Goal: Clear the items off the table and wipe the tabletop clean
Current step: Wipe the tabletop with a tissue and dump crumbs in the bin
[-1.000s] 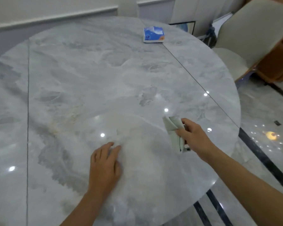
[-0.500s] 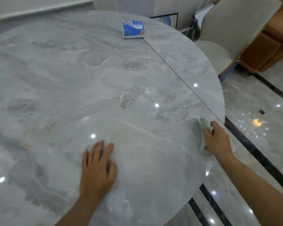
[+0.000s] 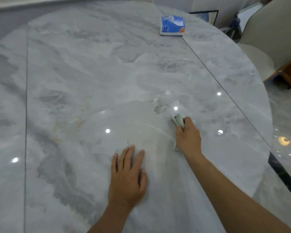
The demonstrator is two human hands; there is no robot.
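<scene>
A round grey marble table fills the view. My right hand grips a folded pale green cloth and presses it on the tabletop right of centre; most of the cloth is hidden under the hand. My left hand rests flat on the tabletop near the front, fingers straight, a short way left of the right hand. A blue and white tissue pack lies at the far right side of the table.
A beige upholstered chair stands past the table's right edge. A framed picture leans against the wall behind the tissue pack. Glossy marble floor with a dark stripe lies to the right.
My right hand has slid the cloth from the table's right edge back inward toward the centre. The left hand stays flat in the same spot.
</scene>
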